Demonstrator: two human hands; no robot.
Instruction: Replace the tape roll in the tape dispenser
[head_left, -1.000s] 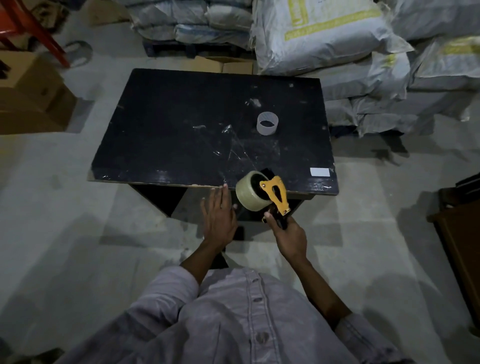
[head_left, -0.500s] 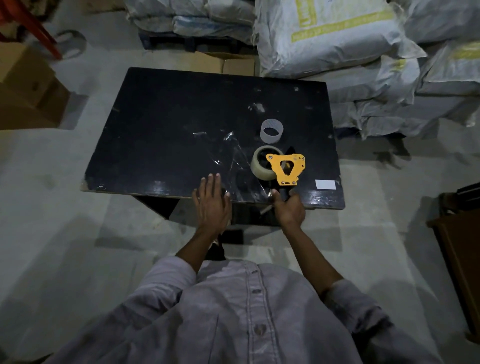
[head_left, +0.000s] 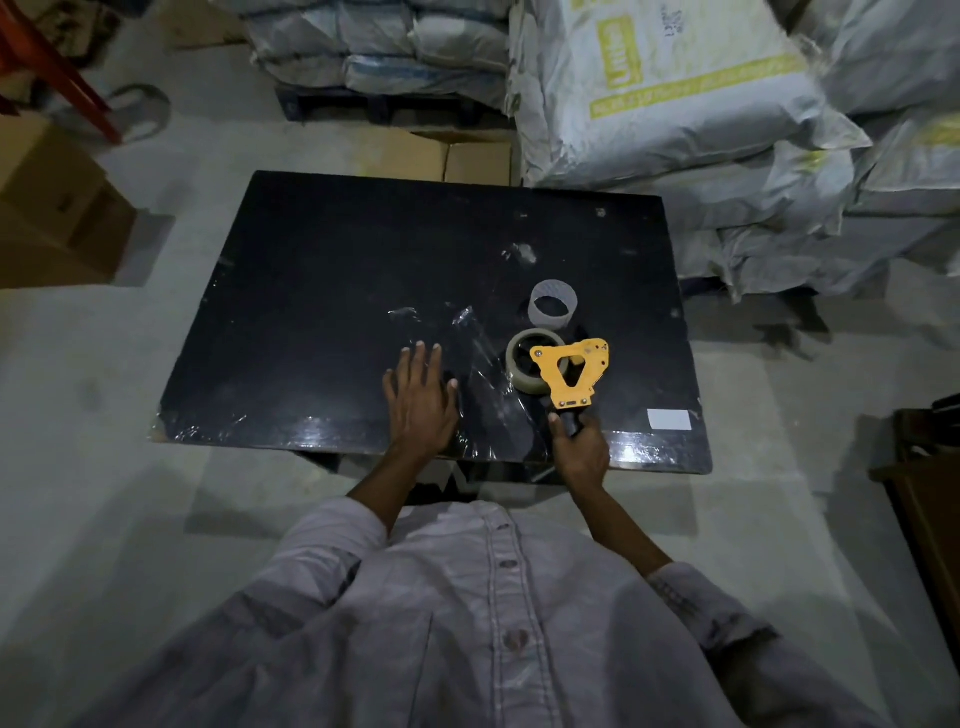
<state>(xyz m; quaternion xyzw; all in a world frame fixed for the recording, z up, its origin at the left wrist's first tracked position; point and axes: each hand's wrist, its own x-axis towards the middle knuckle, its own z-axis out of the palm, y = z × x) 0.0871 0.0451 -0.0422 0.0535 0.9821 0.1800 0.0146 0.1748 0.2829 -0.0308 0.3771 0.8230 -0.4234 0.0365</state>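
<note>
My right hand (head_left: 581, 451) has set the tape dispenser (head_left: 570, 374) flat on the table (head_left: 311, 291), fingers closed on its handle, new tape roll (head_left: 530, 361) seated beside the empty core (head_left: 552, 304) — my left hand (head_left: 420, 402), moved forward, lies spread on the tabletop — replacement looks essentially complete.

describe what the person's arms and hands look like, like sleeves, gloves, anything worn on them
Both hands are bare: no gloves, and no rings or watch that can be made out on the left hand or the right hand. The forearms are uncovered. The person wears a pale, greyish button-front shirt with long sleeves pushed up towards the elbows; the right sleeve ends in a bunched cuff. The dim light hides finer detail.
</note>
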